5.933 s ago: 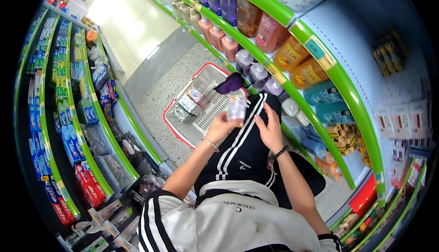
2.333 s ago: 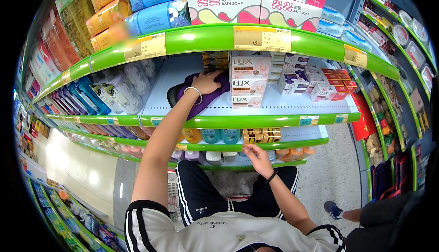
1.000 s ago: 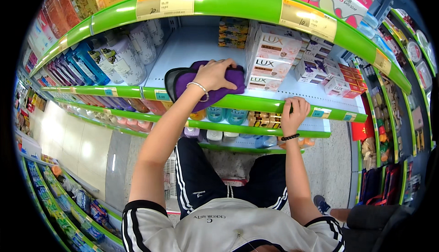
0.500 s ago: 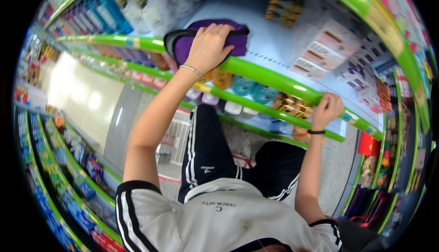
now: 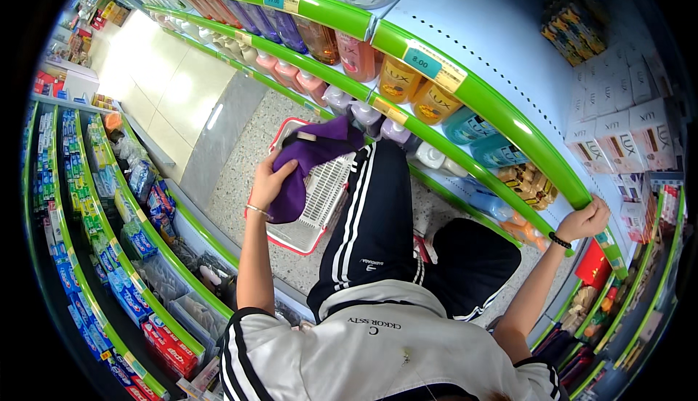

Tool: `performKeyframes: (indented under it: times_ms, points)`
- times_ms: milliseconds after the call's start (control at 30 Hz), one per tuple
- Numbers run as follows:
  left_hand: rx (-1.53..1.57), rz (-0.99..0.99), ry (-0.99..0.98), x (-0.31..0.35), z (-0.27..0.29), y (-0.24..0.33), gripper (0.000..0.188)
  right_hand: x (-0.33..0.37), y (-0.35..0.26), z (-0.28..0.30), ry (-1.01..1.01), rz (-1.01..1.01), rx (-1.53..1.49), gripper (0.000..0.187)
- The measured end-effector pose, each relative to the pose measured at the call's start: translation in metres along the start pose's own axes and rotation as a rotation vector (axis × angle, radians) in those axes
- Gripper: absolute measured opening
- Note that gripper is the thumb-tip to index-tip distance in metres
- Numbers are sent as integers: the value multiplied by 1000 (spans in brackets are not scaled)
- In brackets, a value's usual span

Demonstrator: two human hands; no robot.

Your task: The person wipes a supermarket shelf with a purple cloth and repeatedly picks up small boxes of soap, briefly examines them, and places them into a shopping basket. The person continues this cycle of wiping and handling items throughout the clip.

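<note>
My left hand [image 5: 272,177] pinches a purple cloth [image 5: 294,191] with a black band, which hangs down and fans out to the right. Beneath it on the floor, partly covered by the cloth, stands a white lattice shopping basket [image 5: 329,191] with a red rim. At the right, my right hand [image 5: 586,219] is closed over the green front edge [image 5: 502,116] of a shelf; part of its grip is hidden. That shelf's pale blue board [image 5: 454,19] has small holes along its front.
White boxes [image 5: 618,139] and a yellow-and-black stack [image 5: 574,26] stand deeper on the shelf. Lower tiers hold yellow bottles [image 5: 436,101] and teal bottles [image 5: 465,126]. Behind me at left, another rack carries toothpaste boxes [image 5: 169,344]. My bent knees [image 5: 476,255] are close to the shelves.
My left hand has lifted the purple cloth off the shelf and brought it down and left over the basket. The view has shifted; my right hand still grips the shelf edge.
</note>
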State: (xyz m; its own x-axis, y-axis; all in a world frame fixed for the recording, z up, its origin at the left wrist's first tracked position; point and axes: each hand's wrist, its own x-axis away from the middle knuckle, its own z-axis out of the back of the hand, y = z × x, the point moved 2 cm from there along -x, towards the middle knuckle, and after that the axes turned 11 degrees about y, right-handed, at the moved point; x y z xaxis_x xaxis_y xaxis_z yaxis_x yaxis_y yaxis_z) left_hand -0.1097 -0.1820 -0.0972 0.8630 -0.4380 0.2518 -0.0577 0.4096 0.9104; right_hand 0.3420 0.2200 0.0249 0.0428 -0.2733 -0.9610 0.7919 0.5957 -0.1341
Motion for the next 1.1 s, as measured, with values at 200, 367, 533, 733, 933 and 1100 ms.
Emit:
performKeyframes:
  times_ms: [200,367,533,733,933,1100]
  points:
    - [-157,-89,-56,-70,-47,-100,42,3,9,-2,-36,-68,-2,18]
    - [-67,107,-175,-134,-79,-139,47,3,9,0,-57,-92,7,18]
    - [461,484,-341,-157,-101,-153,45,7,12,5,-34,-136,13,17]
    - [-367,214,-122,-182,-129,-252,50,3,10,-2,-35,-186,-29,17]
    - [-638,202,90,-181,-156,-255,44,4,7,1,-16,-202,-18,17]
    - [-601,164,53,-172,-164,-251,52,5,10,2,0,-184,-17,17]
